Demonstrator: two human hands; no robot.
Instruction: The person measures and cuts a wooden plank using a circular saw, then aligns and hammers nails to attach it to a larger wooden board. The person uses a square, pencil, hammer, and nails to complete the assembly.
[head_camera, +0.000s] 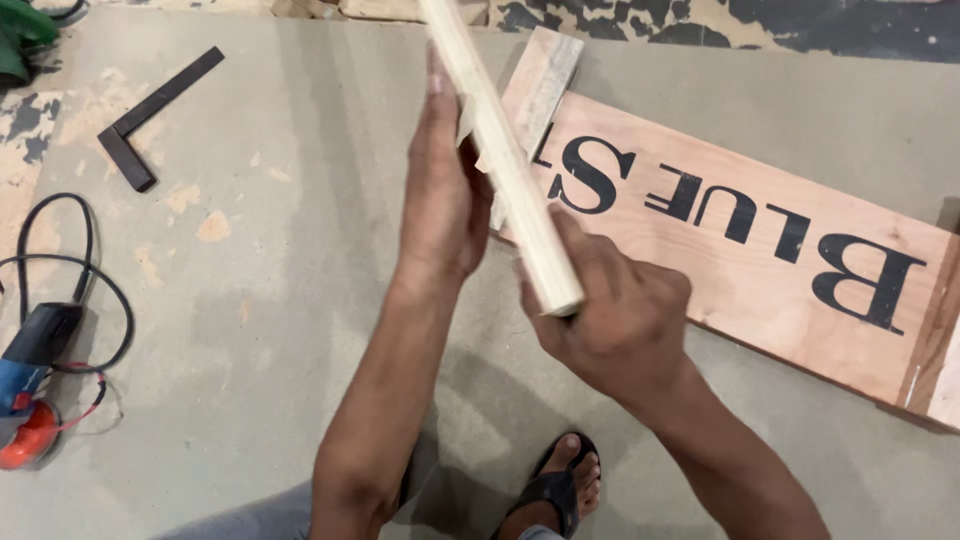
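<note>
Wooden stick (505, 160) runs lengthwise away from the body. Right hand (615, 320) grips its near end; left hand (440, 200), farther up, wraps its flank.

smooth pale wooden stick (500, 150), matt plywood board (740, 270), dark metal square (150, 115)
</note>
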